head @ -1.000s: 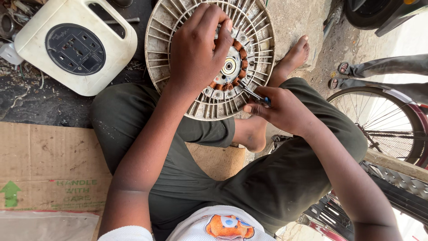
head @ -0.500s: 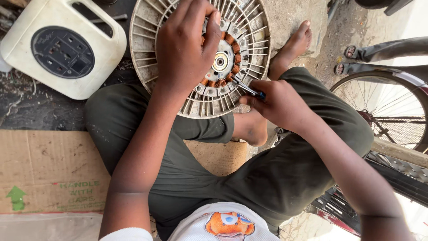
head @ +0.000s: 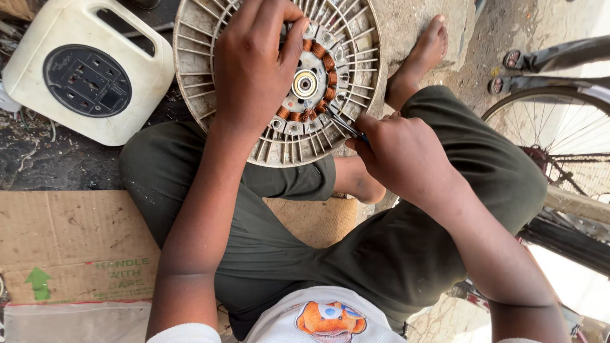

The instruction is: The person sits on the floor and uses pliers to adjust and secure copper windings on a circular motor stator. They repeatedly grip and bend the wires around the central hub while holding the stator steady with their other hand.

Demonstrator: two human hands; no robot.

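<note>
1. Outdoor ground [head: 445, 25] of bare dusty concrete lies beyond both hands; the person sits on it cross-legged in dark green trousers.
2. One flattened cardboard sheet [head: 70, 241] lies on the ground, to the left of the left forearm.
3. One bicycle wheel [head: 559, 146] with thin spokes stands to the right of the right hand.
4. One round, ribbed, off-white motor disc [head: 197, 70] rests against the person's knees, under the left hand; a ring of copper windings [head: 324, 60] circles its centre bearing.
5. One cream cable reel case [head: 70, 38] with a black socket plate sits left of the left hand, just beside the disc.
6. The left hand [head: 254, 60] lies spread on the disc, fingers pressing its face.
7. The right hand [head: 403, 155] is closed around one thin dark tool [head: 343, 125], whose tip touches the windings.
8. One bare foot [head: 422, 57] lies beyond the right hand.
</note>
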